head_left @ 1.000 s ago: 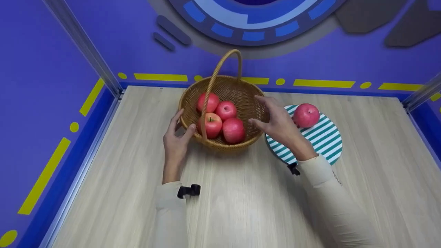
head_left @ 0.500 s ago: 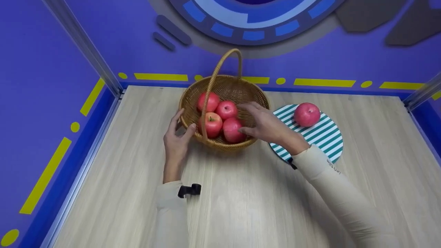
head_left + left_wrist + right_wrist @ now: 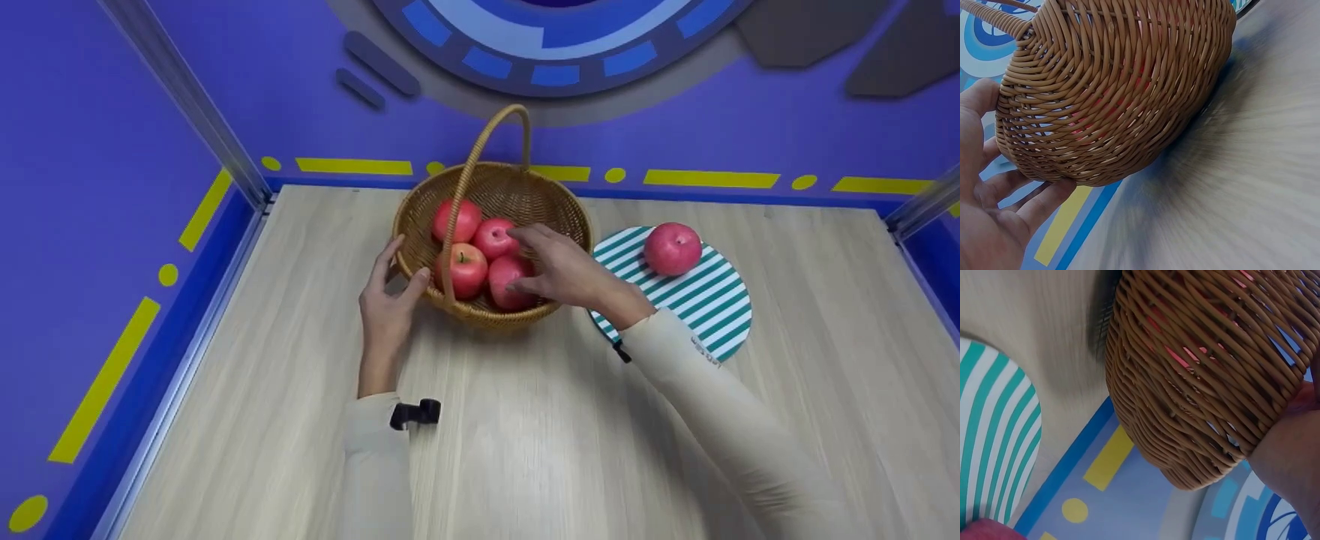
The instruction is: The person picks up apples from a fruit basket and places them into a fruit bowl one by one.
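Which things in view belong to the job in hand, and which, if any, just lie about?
Likely in the job:
wicker basket
left hand at its side
four apples inside
right hand at them
striped disc
apple on it

Only surroundings:
wooden tabletop
blue wall panels

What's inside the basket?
You can see four red apples in the wicker basket. The right hand covers parts of two, and the bottom beneath the apples can't be seen.
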Tool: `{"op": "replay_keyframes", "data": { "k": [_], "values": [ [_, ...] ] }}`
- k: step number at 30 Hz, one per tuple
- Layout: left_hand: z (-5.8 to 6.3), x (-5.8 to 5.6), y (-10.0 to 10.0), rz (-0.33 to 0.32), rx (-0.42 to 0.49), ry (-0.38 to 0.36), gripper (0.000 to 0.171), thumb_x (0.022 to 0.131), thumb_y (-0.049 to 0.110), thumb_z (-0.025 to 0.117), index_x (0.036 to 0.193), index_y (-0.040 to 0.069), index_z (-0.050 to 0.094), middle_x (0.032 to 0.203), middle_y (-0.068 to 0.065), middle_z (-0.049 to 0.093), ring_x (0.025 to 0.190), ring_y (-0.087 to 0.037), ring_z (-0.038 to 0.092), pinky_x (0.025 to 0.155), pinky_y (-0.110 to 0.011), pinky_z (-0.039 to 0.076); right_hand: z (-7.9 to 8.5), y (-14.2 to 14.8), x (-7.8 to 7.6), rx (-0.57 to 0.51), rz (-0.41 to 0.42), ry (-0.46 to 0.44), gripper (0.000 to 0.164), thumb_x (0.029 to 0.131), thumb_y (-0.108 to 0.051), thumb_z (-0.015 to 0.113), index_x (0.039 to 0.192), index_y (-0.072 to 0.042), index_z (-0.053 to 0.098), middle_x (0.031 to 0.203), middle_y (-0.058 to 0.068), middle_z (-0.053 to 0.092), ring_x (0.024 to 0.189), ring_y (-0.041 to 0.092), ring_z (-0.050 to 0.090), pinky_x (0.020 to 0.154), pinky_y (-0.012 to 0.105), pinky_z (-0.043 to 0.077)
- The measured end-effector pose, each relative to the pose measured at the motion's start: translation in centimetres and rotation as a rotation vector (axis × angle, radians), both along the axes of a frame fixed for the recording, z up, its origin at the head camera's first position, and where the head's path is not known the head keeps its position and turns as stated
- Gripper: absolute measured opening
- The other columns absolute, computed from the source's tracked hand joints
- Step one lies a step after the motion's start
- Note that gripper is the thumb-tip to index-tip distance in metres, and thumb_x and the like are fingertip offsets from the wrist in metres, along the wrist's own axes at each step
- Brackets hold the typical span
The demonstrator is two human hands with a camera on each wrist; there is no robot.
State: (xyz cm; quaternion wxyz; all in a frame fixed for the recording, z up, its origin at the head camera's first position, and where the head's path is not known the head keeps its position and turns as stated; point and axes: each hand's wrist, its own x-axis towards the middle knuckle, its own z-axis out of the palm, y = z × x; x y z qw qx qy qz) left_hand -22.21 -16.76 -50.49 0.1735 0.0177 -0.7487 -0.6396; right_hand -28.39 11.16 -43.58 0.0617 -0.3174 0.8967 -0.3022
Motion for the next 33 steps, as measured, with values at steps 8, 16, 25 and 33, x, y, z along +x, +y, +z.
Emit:
{"op": "replay_keyframes", "data": {
  "k": [8,16,25,33],
  "values": [
    [0.1,0.0,0.0,-0.004,0.002,0.003,0.063,0.098,0.033,0.078,0.156,0.023,0.056,0.158,-0.002,0.050,0.135,-0.028,0.053,0.100,-0.049,0.054,-0.2,-0.7,-0.3,0.057,0.007,-0.007,0.069,0.093,-0.024,0.085,0.150,0.003,0.055,0.143,0.020,0.060,0.129,0.033,0.057,0.111,0.047,0.047],
    [0.1,-0.1,0.0,-0.023,0.016,0.030,0.063,0.098,0.031,0.079,0.156,0.022,0.056,0.159,-0.001,0.050,0.137,-0.030,0.051,0.103,-0.051,0.053,-0.8,-0.8,-0.4,0.081,0.067,0.027,0.058,0.094,-0.018,0.083,0.143,0.005,0.060,0.139,0.022,0.063,0.129,0.036,0.058,0.110,0.048,0.048],
    [0.1,-0.2,0.3,-0.044,0.032,0.054,0.064,0.097,0.029,0.080,0.156,0.021,0.057,0.161,-0.002,0.049,0.137,-0.031,0.050,0.108,-0.059,0.048,-1.5,-0.7,-0.2,0.093,0.039,0.021,0.065,0.089,-0.018,0.087,0.143,0.005,0.057,0.139,0.024,0.061,0.126,0.036,0.060,0.108,0.048,0.049],
    [0.2,-0.2,0.1,-0.061,0.022,0.055,0.064,0.096,0.026,0.081,0.156,0.019,0.057,0.160,-0.002,0.049,0.138,-0.031,0.050,0.106,-0.056,0.050,-1.5,-0.7,-0.2,0.090,0.022,0.017,0.068,0.087,-0.018,0.088,0.142,0.006,0.056,0.138,0.026,0.061,0.124,0.038,0.061,0.109,0.049,0.049]
  ]
}}
